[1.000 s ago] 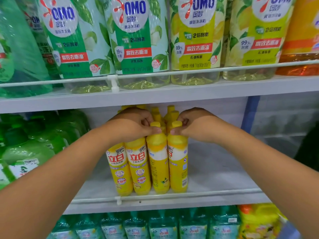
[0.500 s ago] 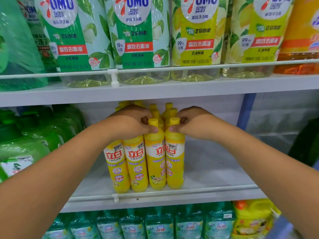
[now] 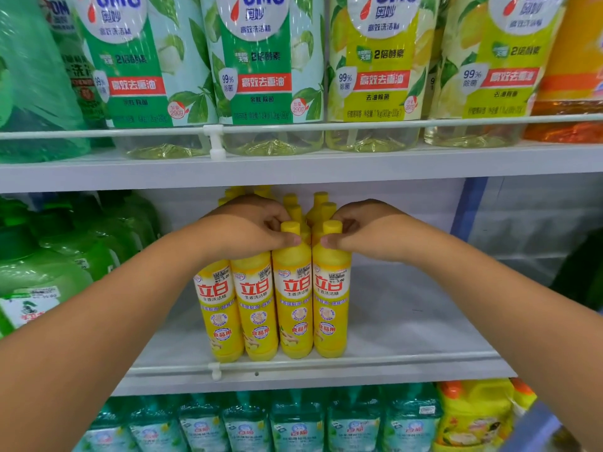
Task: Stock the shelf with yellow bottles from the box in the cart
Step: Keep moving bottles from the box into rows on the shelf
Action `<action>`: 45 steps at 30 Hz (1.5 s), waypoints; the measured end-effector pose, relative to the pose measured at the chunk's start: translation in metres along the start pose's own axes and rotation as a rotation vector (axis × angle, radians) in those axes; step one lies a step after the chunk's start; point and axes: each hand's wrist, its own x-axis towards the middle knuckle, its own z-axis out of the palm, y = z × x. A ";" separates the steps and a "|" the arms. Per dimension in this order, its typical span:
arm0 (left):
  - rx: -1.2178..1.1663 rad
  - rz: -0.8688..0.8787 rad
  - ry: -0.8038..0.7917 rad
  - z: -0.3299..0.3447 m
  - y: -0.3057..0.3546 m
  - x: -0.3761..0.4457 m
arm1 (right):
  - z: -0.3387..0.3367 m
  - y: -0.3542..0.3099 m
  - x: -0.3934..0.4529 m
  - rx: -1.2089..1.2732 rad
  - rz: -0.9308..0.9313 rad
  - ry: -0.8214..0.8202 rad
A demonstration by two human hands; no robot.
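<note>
Several yellow bottles with red-lettered labels stand upright in a tight front row on the white middle shelf, with more yellow caps behind them. My left hand curls over the necks of the left bottles, its thumb against the third bottle's neck. Over on the right, my right hand grips the neck of the rightmost bottle. All front labels face outward. The box and the cart are out of view.
Green bottles fill the same shelf to the left. Bare shelf lies right of the yellow row, behind a white front rail. Large detergent bottles stand on the shelf above; teal pouches and a yellow jug sit below.
The rightmost two bottles have been turned so their labels now face front. Both hands stayed on the bottle necks, and my view has tilted slightly up.
</note>
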 end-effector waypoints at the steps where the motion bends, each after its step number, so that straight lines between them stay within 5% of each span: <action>1: -0.008 0.001 -0.001 0.000 0.000 0.000 | 0.001 0.001 0.000 0.008 0.016 0.018; 27: -0.086 0.066 0.024 0.006 -0.015 0.007 | -0.008 0.011 0.007 0.007 -0.099 -0.123; 32: -0.085 0.046 0.175 -0.003 -0.008 0.012 | -0.023 0.012 0.011 0.123 0.029 0.040; 37: -0.100 0.054 0.052 -0.005 -0.007 0.034 | -0.016 0.020 0.030 0.077 0.123 0.113; 42: -0.229 0.071 -0.012 0.003 -0.017 0.069 | -0.002 0.025 0.051 0.246 0.142 -0.038; 45: -0.055 0.042 -0.123 0.007 -0.022 0.080 | 0.006 0.029 0.057 0.332 0.163 -0.071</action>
